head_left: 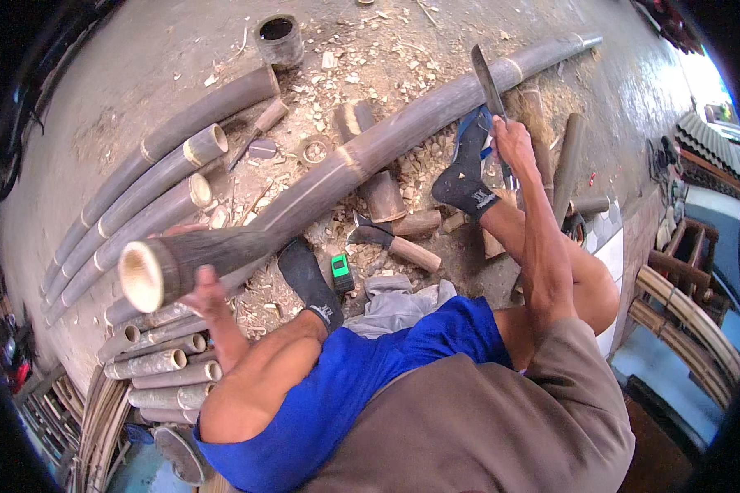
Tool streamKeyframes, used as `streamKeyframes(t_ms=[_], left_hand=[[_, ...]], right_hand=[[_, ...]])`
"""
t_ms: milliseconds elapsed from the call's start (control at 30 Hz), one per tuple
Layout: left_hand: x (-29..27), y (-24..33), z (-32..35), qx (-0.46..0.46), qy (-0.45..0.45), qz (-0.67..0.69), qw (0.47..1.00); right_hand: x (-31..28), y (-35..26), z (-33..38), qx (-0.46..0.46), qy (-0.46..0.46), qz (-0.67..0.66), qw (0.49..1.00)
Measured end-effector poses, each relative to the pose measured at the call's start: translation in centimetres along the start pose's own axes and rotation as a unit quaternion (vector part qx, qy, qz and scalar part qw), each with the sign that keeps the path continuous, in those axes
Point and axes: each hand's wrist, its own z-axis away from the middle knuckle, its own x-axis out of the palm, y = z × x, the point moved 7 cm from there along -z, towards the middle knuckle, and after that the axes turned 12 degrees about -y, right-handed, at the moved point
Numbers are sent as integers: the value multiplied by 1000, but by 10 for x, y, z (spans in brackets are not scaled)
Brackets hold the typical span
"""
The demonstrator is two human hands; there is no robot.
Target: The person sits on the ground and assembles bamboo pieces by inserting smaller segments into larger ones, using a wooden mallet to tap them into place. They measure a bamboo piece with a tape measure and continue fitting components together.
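Note:
A thick bamboo section (214, 251), blurred by motion, has its pale cut end turned toward the lower left. My left hand (210, 297) grips it from beneath close to that end, with the thumb on the near side and fingertips past the far side. Its other end meets a long bamboo pole (403, 127) at an angle; whether they are joined, I cannot tell. The pole slants to the far right across the chips. My right hand (511, 146) is closed round the handle of a machete (486, 80), its blade pointing up and away over the pole.
Several cut bamboo poles (152, 177) lie at left, with shorter bamboo tubes (168, 361) stacked nearer. Between my feet are a curved-blade knife (411, 251), a green-and-black device (341, 273) and a grey cloth (395, 308). Another wooden-handled tool (270, 117) lies among wood chips.

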Motion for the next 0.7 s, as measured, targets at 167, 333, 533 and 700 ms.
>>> streamKeyframes(t_ms=[167,333,533,700], left_hand=[[-114,29,-7,-12,121,-89,989],[-142,43,6,-8,284,-68,956],[-139,57,6,9,319,-110,941],[-123,58,-8,21,324,-126,937]], right_hand=[[93,-74,37,-109,-35,35,993],[226,-213,118,-242,-205,-35,948],[225,-184,85,-266,-157,15,951],[45,-25,-53,-124,-46,122,984]])
